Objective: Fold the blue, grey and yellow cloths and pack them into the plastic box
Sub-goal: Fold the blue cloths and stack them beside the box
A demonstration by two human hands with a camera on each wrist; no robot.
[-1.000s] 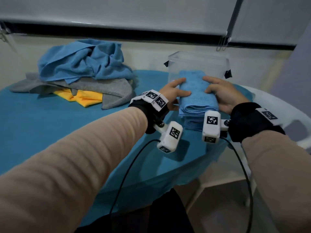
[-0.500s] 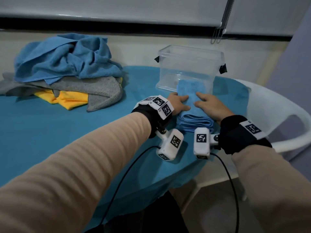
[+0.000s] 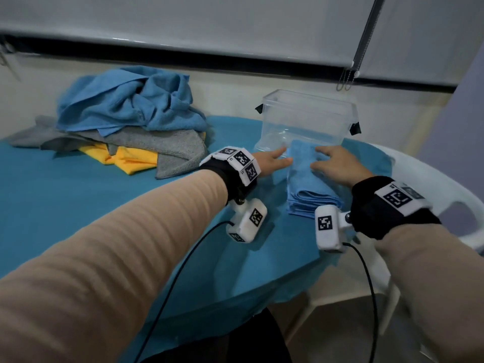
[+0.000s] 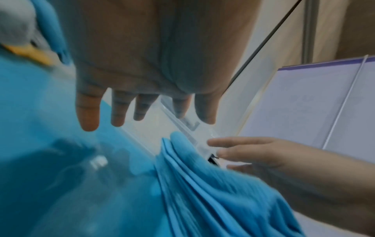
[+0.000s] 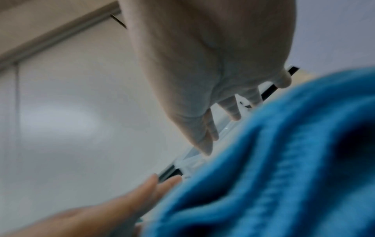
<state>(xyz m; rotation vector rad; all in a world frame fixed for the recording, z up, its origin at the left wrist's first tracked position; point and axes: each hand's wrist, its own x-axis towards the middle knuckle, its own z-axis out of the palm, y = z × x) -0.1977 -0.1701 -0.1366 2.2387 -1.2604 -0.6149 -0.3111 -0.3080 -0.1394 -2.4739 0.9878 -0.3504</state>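
- Head view: a folded blue cloth (image 3: 311, 179) lies on the table with the teal cover (image 3: 78, 218), right in front of the clear plastic box (image 3: 309, 119). Its far end touches the front of the box.
- Head view: the left hand (image 3: 271, 162) is flat with straight fingers. It sits at the left edge of the folded blue cloth and holds nothing.
- Head view: the right hand (image 3: 337, 166) rests on top of the folded blue cloth. Its fingers are loose and a bit spread, not pinching.
- Head view: far to the left there is a pile. A crumpled blue cloth (image 3: 131, 103) is on top, a grey cloth (image 3: 162, 145) is under it, and a yellow cloth (image 3: 128, 159) peeks out at the bottom.
- Head view: a white plastic chair (image 3: 445, 189) stands at the right, beside the table.
- Left wrist view: the left hand (image 4: 154, 67) is open and its fingers (image 4: 89, 112) are spread above the table. The folded blue cloth (image 4: 213, 192) is lower right, with the right hand (image 4: 263, 157) by it. The picture is blurry.
- Right wrist view: the right hand (image 5: 213, 72) hangs open over the folded blue cloth (image 5: 284, 168), fingers straight. The left hand (image 5: 121, 203) lies flat at the bottom left.
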